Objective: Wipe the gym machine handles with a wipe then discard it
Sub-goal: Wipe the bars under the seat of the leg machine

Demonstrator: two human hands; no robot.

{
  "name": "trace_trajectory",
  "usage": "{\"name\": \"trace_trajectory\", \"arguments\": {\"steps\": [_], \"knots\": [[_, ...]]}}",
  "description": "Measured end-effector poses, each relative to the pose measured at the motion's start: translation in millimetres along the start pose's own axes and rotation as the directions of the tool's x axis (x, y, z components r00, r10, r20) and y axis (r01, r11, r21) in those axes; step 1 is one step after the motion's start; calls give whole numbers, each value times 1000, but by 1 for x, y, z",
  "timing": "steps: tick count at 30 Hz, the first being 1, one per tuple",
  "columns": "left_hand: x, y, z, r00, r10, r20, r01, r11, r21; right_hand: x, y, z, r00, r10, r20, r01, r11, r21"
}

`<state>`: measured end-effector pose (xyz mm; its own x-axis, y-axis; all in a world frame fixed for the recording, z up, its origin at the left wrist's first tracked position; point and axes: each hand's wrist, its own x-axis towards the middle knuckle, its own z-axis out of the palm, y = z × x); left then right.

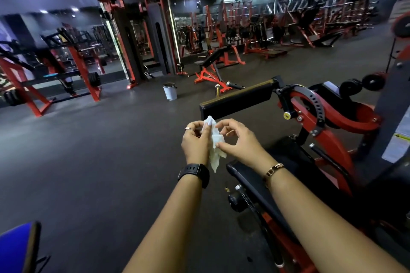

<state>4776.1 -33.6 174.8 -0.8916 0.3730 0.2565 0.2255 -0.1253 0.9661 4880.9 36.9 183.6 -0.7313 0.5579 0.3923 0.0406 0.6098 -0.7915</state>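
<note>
Wipe (214, 142) is pinched by left hand (195, 139) and right hand (239, 142) together, seemingly being unfolded; next it must reach the red machine (331, 139).

Commercial gym, red-framed weight machines (328, 117), benches (210, 60), dark rubber floor (99, 150), cable station (142, 35)

Wipe (214, 144) is plain white, wristwatch (195, 173) all black, bracelet (274, 168) gold-ish. Machine frame (328, 139) is bright red with black pads (237, 99) and a yellow knob (287, 115). Floor (88, 150) is dark grey, pedal bin (170, 92) white with a dark lid.
</note>
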Motion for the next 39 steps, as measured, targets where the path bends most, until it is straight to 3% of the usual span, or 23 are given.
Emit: {"name": "trace_trajectory", "arguments": {"steps": [4,12,16,18,21,25,30,32,36,39], "knots": [[15,-3,10,1000,-18,24,18,1000,-16,19,10,-3,1000,22,-14,-23,996,-89],[69,-38,28,940,-167,298,157,986,58,71,27,8,988,122,-95,-115,991,72],[119,-53,36,920,-148,362,121,988,97,114,42,25,967,173,-185,-161,984,78],[145,-57,36,864,-128,486,111,992,62,138,49,32,954,197,-226,-183,980,79],[179,-59,38,712,-120,691,106,992,63,175,61,41,935,219,-278,-202,975,89],[221,-71,46,595,-135,792,60,991,123,213,83,50,872,285,-399,-259,959,120],[259,-100,65,580,-148,801,81,989,124,233,112,52,759,422,-496,-279,899,338],[265,-107,79,609,-142,780,118,989,87,234,124,50,706,543,-454,-329,820,469],[272,-122,119,652,-224,725,252,965,72,228,147,40,737,659,-150,-425,624,656],[275,-129,151,620,-261,740,323,944,63,230,164,28,757,634,-161,-376,623,686]]}}
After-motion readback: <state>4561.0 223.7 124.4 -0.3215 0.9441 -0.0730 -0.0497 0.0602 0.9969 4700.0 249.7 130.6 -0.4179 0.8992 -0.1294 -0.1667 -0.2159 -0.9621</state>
